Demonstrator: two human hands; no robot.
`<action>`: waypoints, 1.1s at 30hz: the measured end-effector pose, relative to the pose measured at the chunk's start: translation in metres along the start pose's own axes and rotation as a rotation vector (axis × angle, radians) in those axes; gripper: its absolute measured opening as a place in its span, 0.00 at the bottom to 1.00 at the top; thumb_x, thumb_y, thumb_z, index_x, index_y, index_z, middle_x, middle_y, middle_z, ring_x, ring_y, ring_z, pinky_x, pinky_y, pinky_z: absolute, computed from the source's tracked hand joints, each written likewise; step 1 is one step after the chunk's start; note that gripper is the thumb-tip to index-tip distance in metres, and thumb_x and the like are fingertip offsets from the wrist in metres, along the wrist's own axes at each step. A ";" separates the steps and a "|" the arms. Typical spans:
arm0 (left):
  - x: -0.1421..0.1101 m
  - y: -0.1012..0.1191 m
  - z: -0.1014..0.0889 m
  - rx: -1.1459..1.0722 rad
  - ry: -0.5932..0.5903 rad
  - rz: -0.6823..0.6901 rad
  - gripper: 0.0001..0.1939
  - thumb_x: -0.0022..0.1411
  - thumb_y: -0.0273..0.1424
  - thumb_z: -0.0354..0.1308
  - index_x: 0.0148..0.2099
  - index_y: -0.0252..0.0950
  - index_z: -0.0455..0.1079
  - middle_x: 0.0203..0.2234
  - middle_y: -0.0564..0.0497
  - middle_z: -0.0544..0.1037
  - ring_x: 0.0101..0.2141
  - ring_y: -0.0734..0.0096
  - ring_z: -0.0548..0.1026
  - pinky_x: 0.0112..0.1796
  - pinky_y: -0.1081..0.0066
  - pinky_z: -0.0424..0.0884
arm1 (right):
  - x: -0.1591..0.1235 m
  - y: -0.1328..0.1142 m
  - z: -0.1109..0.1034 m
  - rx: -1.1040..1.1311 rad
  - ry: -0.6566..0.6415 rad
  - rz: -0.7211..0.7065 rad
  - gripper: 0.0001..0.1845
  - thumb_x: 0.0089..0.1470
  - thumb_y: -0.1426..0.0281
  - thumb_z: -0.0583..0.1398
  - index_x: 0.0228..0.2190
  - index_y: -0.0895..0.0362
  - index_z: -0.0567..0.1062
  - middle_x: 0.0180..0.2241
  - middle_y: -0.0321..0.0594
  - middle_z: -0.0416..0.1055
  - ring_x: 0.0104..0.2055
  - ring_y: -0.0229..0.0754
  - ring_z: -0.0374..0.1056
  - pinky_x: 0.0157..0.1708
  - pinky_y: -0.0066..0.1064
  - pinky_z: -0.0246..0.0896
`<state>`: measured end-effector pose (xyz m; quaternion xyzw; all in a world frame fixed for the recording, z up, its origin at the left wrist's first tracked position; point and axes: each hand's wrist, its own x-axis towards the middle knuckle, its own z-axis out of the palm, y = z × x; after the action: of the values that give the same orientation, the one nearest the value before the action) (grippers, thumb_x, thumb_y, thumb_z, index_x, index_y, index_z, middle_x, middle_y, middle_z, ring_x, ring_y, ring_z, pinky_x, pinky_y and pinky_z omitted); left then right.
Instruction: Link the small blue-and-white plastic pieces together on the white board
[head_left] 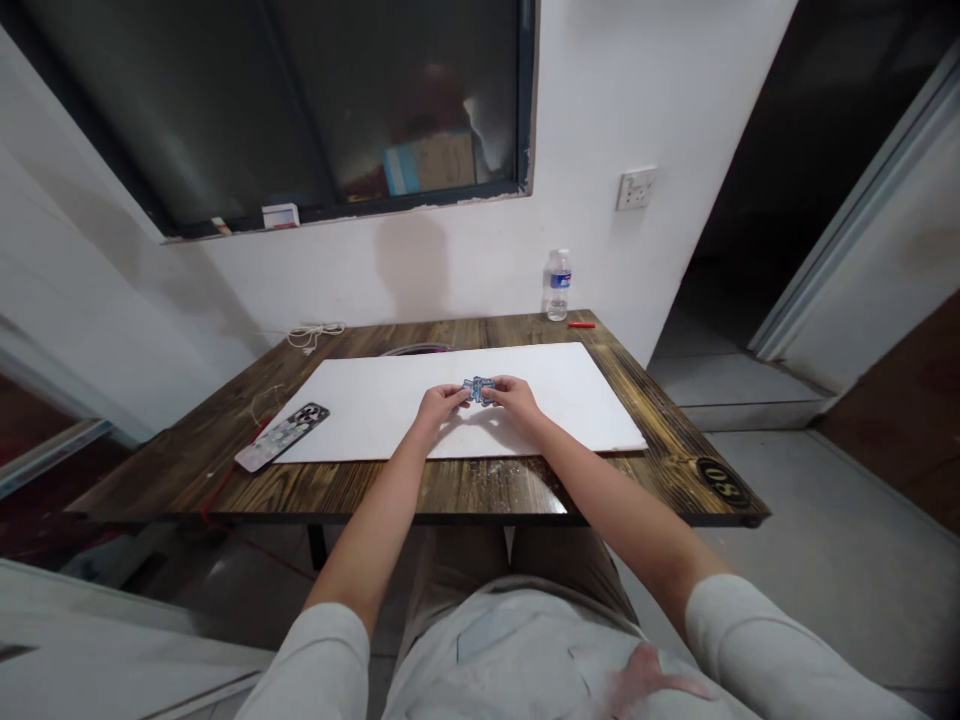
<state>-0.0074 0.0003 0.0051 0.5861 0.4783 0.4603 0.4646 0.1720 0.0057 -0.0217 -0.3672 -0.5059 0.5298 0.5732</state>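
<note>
A small blue-and-white printed item (478, 390), perhaps folded paper or fabric, sits just above the white board (360, 425) that lies on the wooden table (180, 480). My left hand (441, 405) pinches its left side with the fingers. My right hand (517, 398) grips its right side, and the two hands nearly meet. Their fingers hide part of the item, so its exact shape is hard to tell. Both forearms rest out over the table's near edge.
A smartphone in a dark patterned case (283, 436) lies left of the board. Along the back of the table are a plastic water bottle (557, 285), a small red stick (581, 324) and a coiled white cable (315, 337). A wall socket (637, 188) and a dark window (262, 100) are above.
</note>
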 end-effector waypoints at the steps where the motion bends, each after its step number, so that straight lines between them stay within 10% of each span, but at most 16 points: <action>1: 0.000 0.000 0.000 -0.011 0.001 -0.007 0.23 0.41 0.46 0.71 0.33 0.32 0.78 0.23 0.47 0.79 0.26 0.70 0.73 0.30 0.71 0.64 | 0.000 0.000 0.000 -0.006 -0.006 -0.005 0.21 0.34 0.59 0.72 0.29 0.58 0.78 0.25 0.39 0.77 0.27 0.40 0.71 0.28 0.30 0.60; 23: 0.002 0.001 -0.002 -0.150 -0.109 -0.069 0.31 0.29 0.51 0.76 0.31 0.32 0.77 0.24 0.46 0.79 0.26 0.71 0.73 0.33 0.69 0.68 | 0.008 -0.001 -0.007 0.096 -0.190 0.055 0.25 0.28 0.56 0.74 0.29 0.59 0.78 0.22 0.36 0.74 0.23 0.35 0.67 0.26 0.27 0.57; 33: 0.002 -0.001 -0.011 0.358 0.248 0.043 0.16 0.48 0.44 0.68 0.28 0.35 0.79 0.26 0.45 0.80 0.31 0.59 0.76 0.34 0.66 0.67 | 0.006 0.003 -0.009 -0.004 -0.091 0.039 0.23 0.31 0.58 0.73 0.29 0.59 0.78 0.23 0.36 0.74 0.25 0.37 0.67 0.27 0.28 0.57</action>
<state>-0.0180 0.0037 0.0059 0.6083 0.5932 0.4465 0.2808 0.1795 0.0135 -0.0248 -0.3536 -0.5254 0.5559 0.5384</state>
